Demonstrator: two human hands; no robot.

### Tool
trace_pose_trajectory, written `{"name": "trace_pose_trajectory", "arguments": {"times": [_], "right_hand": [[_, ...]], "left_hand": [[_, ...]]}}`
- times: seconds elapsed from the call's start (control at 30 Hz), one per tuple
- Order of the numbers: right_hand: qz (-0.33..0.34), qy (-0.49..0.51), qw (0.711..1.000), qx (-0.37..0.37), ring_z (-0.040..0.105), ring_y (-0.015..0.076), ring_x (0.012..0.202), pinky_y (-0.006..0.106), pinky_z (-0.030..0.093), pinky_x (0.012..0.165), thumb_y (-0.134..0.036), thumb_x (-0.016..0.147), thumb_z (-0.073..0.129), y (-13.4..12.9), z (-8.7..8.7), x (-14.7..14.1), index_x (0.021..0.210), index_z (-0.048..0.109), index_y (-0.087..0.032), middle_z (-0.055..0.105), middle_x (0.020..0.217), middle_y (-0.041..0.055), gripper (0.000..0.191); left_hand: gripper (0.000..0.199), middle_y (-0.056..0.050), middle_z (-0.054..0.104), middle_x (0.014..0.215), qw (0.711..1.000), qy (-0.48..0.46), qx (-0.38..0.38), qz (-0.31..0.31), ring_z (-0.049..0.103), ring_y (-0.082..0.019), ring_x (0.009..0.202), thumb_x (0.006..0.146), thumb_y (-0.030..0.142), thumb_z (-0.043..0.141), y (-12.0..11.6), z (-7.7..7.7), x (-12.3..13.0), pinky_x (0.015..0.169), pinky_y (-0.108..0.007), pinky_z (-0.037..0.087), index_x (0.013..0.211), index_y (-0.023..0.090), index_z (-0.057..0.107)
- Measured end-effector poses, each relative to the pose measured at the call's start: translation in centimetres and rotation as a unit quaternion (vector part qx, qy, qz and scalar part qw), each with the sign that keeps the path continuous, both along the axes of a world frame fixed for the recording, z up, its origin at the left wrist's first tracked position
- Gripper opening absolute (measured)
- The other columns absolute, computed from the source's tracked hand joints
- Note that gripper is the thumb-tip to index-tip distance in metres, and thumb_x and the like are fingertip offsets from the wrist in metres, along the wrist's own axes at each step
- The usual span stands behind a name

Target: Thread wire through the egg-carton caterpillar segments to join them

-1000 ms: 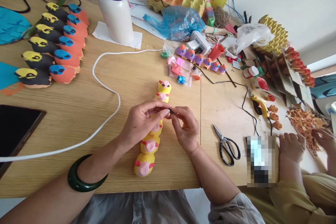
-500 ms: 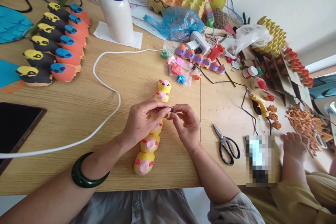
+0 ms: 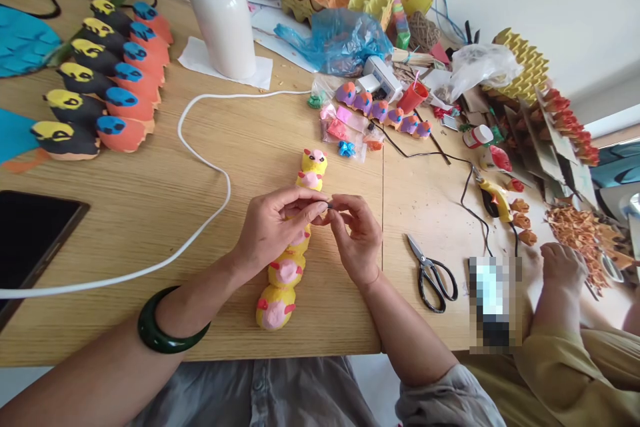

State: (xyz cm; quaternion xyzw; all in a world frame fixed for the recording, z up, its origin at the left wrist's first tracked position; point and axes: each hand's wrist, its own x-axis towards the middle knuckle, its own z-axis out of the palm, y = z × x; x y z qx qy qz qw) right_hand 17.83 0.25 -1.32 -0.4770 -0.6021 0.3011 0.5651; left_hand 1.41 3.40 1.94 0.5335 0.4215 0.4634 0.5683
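Over the painted yellow egg-carton strip (image 3: 287,272), hiding its middle, the left hand (image 3: 270,223) and right hand (image 3: 359,238) pinch a tiny dark piece (image 3: 329,206), shape indistinct.

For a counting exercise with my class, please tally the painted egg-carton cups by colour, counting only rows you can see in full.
Black-and-yellow cups: 6
Orange-and-blue cups: 6
Purple-and-orange cups: 6
Total: 18
Left out: the yellow-and-pink strip, since the left hand hides part of it.
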Motion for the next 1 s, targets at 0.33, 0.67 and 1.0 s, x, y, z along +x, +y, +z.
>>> {"name": "trace_pose_trajectory", "arguments": {"times": [0.33,0.67,1.0], "right_hand": [[-0.002,-0.026,0.999,0.035,0.073,0.0147,0.090,0.030,0.070,0.073,-0.021,0.101,0.067,-0.06,0.10,0.10,0.107,0.070,-0.027,0.070,0.101,0.0029,0.009],[0.019,0.045,0.997,-0.055,0.073,0.0138,0.086,0.030,0.069,0.075,-0.038,0.099,0.073,0.02,-0.10,-0.02,0.112,0.070,-0.026,0.071,0.104,0.0030,0.018],[0.020,0.108,0.990,-0.087,0.075,0.0133,0.076,0.032,0.072,0.075,-0.041,0.096,0.077,0.14,0.06,-0.14,0.101,0.070,-0.024,0.071,0.092,-0.0003,0.020]], "left_hand": [[0.033,-0.005,0.082,0.092,1.000,-0.011,-0.016,-0.021,0.080,-0.022,0.080,0.087,0.050,0.083,-0.15,-0.42,-0.02,0.066,-0.027,0.065,0.099,0.020,0.080],[0.019,-0.004,0.083,0.100,0.999,-0.001,0.034,0.009,0.079,-0.022,0.089,0.089,0.040,0.084,0.07,-0.55,-0.02,0.084,-0.034,0.069,0.097,0.023,0.083],[0.030,-0.006,0.083,0.097,0.998,-0.044,-0.028,-0.029,0.080,-0.024,0.086,0.086,0.047,0.085,-0.01,-0.79,0.02,0.083,-0.040,0.070,0.103,0.023,0.082]]}}
